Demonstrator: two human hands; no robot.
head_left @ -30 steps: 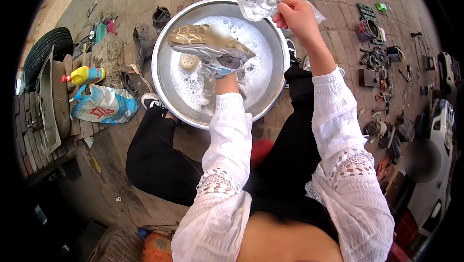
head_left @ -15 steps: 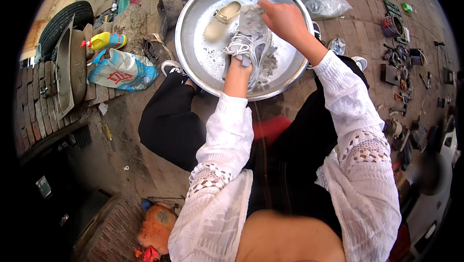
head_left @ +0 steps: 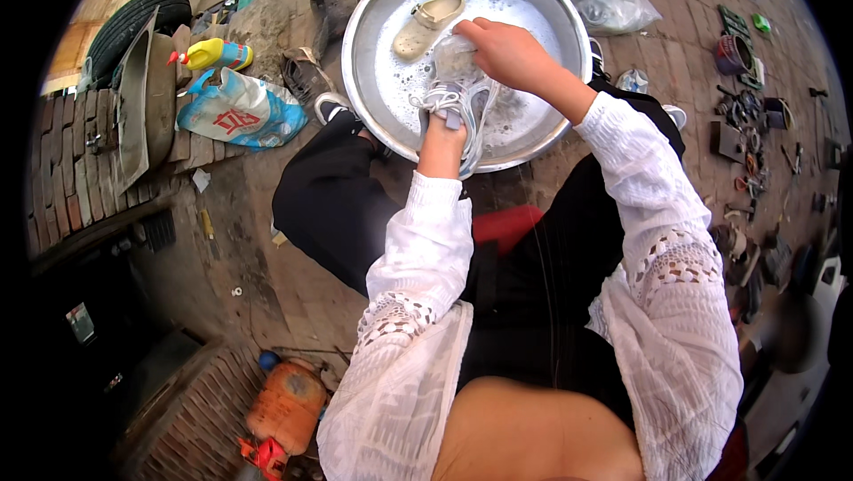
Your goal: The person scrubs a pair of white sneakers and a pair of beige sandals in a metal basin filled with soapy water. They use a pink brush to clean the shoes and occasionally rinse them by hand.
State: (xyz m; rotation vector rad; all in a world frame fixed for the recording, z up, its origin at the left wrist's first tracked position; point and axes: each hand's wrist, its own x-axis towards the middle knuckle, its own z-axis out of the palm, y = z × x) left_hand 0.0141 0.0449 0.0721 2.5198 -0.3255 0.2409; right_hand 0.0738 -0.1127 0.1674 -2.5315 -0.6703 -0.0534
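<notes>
A wide metal basin [head_left: 353, 72] of sudsy water stands on the ground between my legs. My left hand [head_left: 442, 142] is pushed into the opening of a grey sneaker [head_left: 451, 90] with white laces, holding it toe-away over the water; its fingers are hidden inside. My right hand [head_left: 517, 56] is closed, with curled fingers against the sneaker's toe. Whatever lies under those fingers, if anything, I cannot make out. Beyond the sneaker, to the left, a beige clog [head_left: 428, 24] rests in the suds. Greyish foam lies right of the sneaker.
On the left are a blue-and-white bag [head_left: 240, 112], a yellow bottle [head_left: 216, 54] with a red cap and a tyre [head_left: 142, 23]. Dark worn shoes [head_left: 330, 12] lie beside the basin. A clear plastic bag [head_left: 613, 3] sits at the back right, scattered tools [head_left: 751, 139] farther right.
The whole view has shifted slightly, carrying the scene rightward. My right hand has moved a little lower against the sneaker's toe. The left hand stays inside the sneaker.
</notes>
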